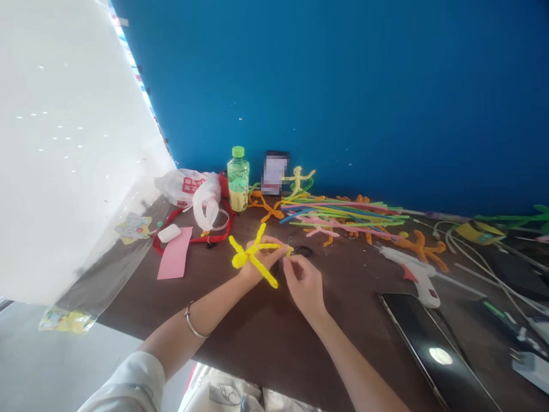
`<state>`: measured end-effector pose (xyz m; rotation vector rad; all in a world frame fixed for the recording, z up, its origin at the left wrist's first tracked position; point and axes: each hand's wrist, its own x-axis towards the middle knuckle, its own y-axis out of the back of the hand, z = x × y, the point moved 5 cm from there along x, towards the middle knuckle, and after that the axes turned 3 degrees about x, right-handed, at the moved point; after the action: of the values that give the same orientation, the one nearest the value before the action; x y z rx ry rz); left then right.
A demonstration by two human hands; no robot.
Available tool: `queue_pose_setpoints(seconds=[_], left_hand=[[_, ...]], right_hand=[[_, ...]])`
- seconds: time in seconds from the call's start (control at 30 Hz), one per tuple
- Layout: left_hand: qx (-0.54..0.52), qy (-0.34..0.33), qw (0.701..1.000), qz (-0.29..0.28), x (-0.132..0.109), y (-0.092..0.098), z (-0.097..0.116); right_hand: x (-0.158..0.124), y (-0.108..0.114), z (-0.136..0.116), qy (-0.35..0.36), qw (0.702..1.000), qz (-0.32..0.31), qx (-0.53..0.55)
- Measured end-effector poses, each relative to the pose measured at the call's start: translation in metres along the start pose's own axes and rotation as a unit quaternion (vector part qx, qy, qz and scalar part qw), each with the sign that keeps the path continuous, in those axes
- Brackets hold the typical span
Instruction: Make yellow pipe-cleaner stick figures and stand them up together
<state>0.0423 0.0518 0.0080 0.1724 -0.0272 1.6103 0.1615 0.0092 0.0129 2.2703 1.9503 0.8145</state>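
A yellow pipe-cleaner figure (251, 254) with a round head and several limbs is held above the brown table in front of me. My left hand (263, 260) is closed on it from behind, and the figure hides part of that hand. One of its limbs runs right toward my fingertips. My right hand (304, 283) pinches the end of that limb between thumb and forefinger, close against the left fingers. A small dark ring-shaped item (304, 250) lies on the table just beyond my right hand.
Pipe cleaners (343, 214) in many colours lie along the blue wall, with orange figures (422, 249) nearby. A glue gun (412, 272), a large phone (433, 337) and cables are on the right. A green-capped bottle (238, 180), plastic bag (189, 186) and pink paper (175, 254) stand left.
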Motion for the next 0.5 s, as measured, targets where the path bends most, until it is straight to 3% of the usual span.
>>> queue_pose_setpoints(seconds=[0.13, 0.23, 0.37, 0.5], left_hand=[[0.059, -0.045, 0.997, 0.021, 0.003, 0.001, 0.000], [0.086, -0.073, 0.993, 0.018, 0.005, 0.001, -0.003], [0.081, -0.091, 0.992, -0.018, 0.004, -0.001, -0.003], [0.059, -0.057, 0.993, -0.079, 0.002, -0.003, 0.004]], right_hand=[[0.000, 0.006, -0.014, 0.191, 0.962, 0.011, -0.195], [0.003, 0.011, -0.015, 0.254, 0.932, 0.010, -0.259], [0.008, 0.020, -0.014, 0.248, 0.942, 0.006, -0.228], [0.015, 0.031, -0.011, 0.149, 0.980, 0.031, -0.129]])
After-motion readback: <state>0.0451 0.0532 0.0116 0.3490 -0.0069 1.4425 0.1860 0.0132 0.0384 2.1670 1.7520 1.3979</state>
